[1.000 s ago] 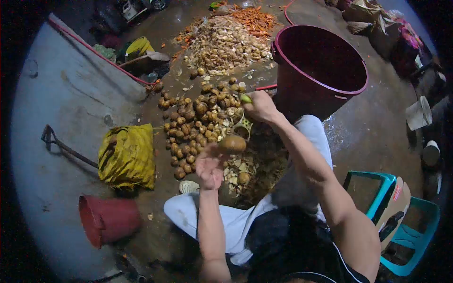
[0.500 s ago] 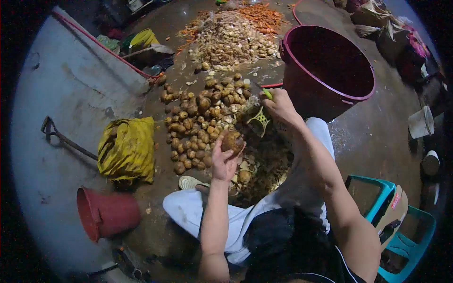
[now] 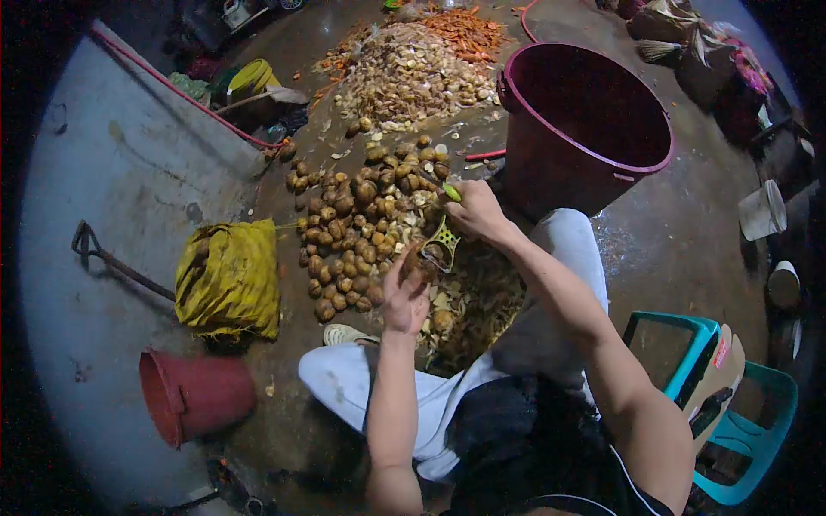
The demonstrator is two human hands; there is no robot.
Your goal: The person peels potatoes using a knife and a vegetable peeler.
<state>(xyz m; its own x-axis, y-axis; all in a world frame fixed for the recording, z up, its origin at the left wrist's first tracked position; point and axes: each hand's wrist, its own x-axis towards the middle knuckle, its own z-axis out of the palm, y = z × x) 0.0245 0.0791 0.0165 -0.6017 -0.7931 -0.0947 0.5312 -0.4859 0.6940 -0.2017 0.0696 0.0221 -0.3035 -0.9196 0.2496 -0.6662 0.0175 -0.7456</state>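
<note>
From where I stand: left hand (image 3: 407, 297) is palm up, fingers curled round a brown tuber (image 3: 416, 265), so gripping it, in front of the seated person's light trousers (image 3: 344, 378); right hand (image 3: 475, 209) is closed round a yellowish peeler (image 3: 440, 236), its forked head pointing down toward the left hand; peeler head sits right at the tuber's side, overlapping it from here, cannot tell if the blade touches skin; bright green handle end (image 3: 452, 193) pokes out by the right thumb, cannot tell if it belongs to the peeler; just ahead and left of the left hand, a spread of unpeeled tubers (image 3: 344, 232) on wet floor (image 3: 654, 249); right of the left hand and below the right hand, a mess of peelings (image 3: 482, 305); well ahead of both hands, a big pale heap (image 3: 413, 77) with orange pieces (image 3: 469, 34) at its far right; close ahead-right of the right hand, a large maroon tub (image 3: 551, 163); well left of the left hand, a yellow sack (image 3: 225, 279), and nearer the person, a red bucket (image 3: 206, 396); far right of the right hand, a teal chair (image 3: 742, 437) with cardboard (image 3: 731, 370) against it.
</note>
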